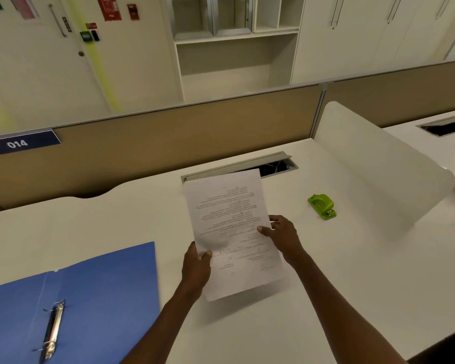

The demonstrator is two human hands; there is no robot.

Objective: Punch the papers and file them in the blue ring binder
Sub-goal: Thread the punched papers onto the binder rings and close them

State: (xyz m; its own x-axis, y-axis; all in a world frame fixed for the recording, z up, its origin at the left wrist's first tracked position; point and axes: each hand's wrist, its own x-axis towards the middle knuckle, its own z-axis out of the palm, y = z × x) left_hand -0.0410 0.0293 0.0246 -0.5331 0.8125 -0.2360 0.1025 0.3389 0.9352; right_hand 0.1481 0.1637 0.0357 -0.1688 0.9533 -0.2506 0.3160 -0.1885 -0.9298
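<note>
— Nearest to me, bottom left, what's that?

— Binder (71, 306), blue, lying open and flat on the desk (339, 271). Its metal rings (52, 331) sit low on the spine and I read them as closed. Its right edge stops just short of my left forearm.

— And your hands?

— Left hand (196, 269) comes up from below, thumb on top of the papers (234, 232), fingers hidden underneath, pinching the lower left edge. Right hand (283, 236) reaches in from the right, thumb and fingertips clamped on the right edge about halfway up. Both are gripping the papers, which are lifted off the desk, tilted, with the print upside down to me. A shadow falls on the desk below them.

— How many sheets?

— I cannot tell.

— Where's the punch (322, 206)?

— Green, on the desk to the right of the papers, well apart from my right hand, with bare desk between.

— Room to move?

— Behind the papers a cable slot (247, 166) runs along the back, then the tan partition (168, 145). To the right a white divider (378, 166) closes that side. Bare surface lies between binder and papers and in front of the punch.
</note>
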